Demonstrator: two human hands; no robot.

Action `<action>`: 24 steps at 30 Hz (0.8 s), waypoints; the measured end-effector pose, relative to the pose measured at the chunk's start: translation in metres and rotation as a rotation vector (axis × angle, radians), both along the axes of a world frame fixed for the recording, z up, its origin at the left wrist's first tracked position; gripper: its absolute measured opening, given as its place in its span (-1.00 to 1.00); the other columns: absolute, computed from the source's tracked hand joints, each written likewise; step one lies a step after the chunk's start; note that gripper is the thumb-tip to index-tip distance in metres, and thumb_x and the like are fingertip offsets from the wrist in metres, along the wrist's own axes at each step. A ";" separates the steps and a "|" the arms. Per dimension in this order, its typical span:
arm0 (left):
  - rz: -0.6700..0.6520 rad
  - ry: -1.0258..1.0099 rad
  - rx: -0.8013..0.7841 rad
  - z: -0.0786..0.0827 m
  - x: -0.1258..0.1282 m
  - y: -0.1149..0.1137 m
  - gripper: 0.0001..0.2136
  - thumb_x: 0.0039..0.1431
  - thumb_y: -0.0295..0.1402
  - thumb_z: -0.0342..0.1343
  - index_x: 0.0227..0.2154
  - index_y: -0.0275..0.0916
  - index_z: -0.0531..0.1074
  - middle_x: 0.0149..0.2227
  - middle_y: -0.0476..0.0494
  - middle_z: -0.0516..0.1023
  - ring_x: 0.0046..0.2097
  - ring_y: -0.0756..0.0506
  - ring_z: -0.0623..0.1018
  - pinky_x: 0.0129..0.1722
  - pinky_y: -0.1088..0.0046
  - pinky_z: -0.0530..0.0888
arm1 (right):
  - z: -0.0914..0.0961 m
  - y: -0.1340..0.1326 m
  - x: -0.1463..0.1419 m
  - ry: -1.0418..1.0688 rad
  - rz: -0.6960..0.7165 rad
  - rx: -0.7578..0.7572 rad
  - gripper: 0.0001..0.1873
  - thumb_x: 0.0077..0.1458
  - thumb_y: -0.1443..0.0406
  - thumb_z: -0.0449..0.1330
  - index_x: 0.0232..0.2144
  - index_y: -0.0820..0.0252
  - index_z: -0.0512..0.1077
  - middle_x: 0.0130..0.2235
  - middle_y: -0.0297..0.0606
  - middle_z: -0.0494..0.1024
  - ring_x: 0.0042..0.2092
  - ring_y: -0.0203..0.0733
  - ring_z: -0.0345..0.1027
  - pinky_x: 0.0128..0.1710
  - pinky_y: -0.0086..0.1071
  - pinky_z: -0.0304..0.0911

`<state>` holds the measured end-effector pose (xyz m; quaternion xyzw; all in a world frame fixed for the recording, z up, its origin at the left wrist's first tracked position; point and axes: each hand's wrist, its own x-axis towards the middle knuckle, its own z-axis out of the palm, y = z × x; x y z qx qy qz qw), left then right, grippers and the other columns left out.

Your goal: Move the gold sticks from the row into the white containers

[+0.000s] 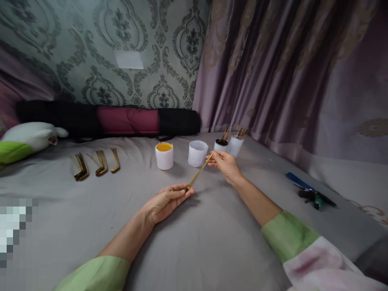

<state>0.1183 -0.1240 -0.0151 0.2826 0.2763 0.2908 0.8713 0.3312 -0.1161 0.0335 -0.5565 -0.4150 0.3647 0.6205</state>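
A thin golden strip [200, 171] stretches between both my hands over the grey bedsheet. My left hand [165, 201] pinches its near end with fingers pressed together. My right hand [226, 163] pinches its far end, close to a white empty cup [197, 153]. A white cup of yellow paste [164, 155] stands left of it. Behind my right hand stand a dark-topped cup [220, 144] and a clear jar [237, 143], both holding more strips.
Three bunches of bent golden strips [96, 163] lie at the left. A black and maroon roll [121, 120] lies along the wall. A white and green cushion [24, 141] sits far left. A blue tool and scissors [309, 193] lie at the right near the curtain.
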 end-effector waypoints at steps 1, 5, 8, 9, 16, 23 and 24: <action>0.001 -0.005 0.002 -0.001 0.000 0.000 -0.75 -0.03 -0.67 0.05 -0.21 -0.53 0.35 -0.10 -0.47 0.40 0.00 -0.20 0.38 0.00 0.49 0.35 | 0.001 0.000 0.000 -0.001 -0.009 0.000 -0.89 0.05 0.35 0.05 -0.38 0.30 0.34 -0.39 -0.19 0.51 -0.45 -0.39 0.38 -0.41 -0.49 0.36; -0.001 -0.012 0.011 -0.003 -0.001 0.001 -0.74 -0.03 -0.67 0.05 -0.21 -0.53 0.36 -0.10 -0.47 0.41 0.00 -0.20 0.38 0.01 0.48 0.35 | 0.003 0.000 0.002 -0.004 -0.033 0.007 -0.92 0.03 0.35 0.08 -0.38 0.29 0.32 -0.40 -0.21 0.52 -0.46 -0.39 0.38 -0.45 -0.51 0.35; -0.008 -0.014 0.016 -0.003 -0.001 0.000 -0.74 -0.03 -0.67 0.05 -0.21 -0.52 0.36 -0.09 -0.46 0.41 0.00 -0.20 0.37 0.01 0.47 0.34 | 0.004 0.000 0.003 -0.007 -0.044 0.008 -0.93 0.00 0.37 0.10 -0.39 0.28 0.30 -0.42 -0.23 0.52 -0.49 -0.40 0.38 -0.48 -0.52 0.34; -0.006 -0.014 0.019 -0.004 -0.002 0.000 -0.74 -0.03 -0.67 0.06 -0.21 -0.52 0.36 -0.09 -0.45 0.41 0.00 -0.20 0.37 0.02 0.47 0.34 | 0.004 0.000 0.004 -0.008 -0.044 0.009 -0.94 0.00 0.37 0.10 -0.39 0.27 0.30 -0.43 -0.24 0.52 -0.49 -0.40 0.37 -0.49 -0.52 0.34; 0.004 -0.001 0.012 -0.003 -0.001 0.000 -0.74 -0.04 -0.67 0.07 -0.22 -0.52 0.36 -0.11 -0.45 0.42 0.00 -0.20 0.38 0.00 0.49 0.35 | 0.006 -0.001 0.005 0.004 -0.054 -0.006 -0.93 -0.02 0.39 0.11 -0.43 0.25 0.25 -0.45 -0.25 0.52 -0.51 -0.39 0.37 -0.50 -0.51 0.35; 0.036 0.020 -0.008 0.000 -0.001 -0.002 -0.76 -0.06 -0.66 0.09 -0.25 -0.51 0.36 -0.14 -0.45 0.44 -0.02 -0.19 0.40 -0.04 0.53 0.38 | 0.007 -0.002 0.005 0.046 -0.060 0.002 -0.92 -0.05 0.38 0.14 -0.43 0.25 0.28 -0.48 -0.29 0.50 -0.52 -0.39 0.37 -0.51 -0.51 0.35; 0.036 0.017 -0.006 -0.001 -0.001 -0.001 -0.76 -0.05 -0.66 0.09 -0.25 -0.51 0.36 -0.13 -0.45 0.43 -0.02 -0.19 0.40 -0.04 0.53 0.38 | 0.007 -0.002 0.005 0.052 -0.064 0.005 -0.92 -0.06 0.38 0.15 -0.43 0.25 0.28 -0.49 -0.30 0.49 -0.52 -0.39 0.37 -0.51 -0.52 0.35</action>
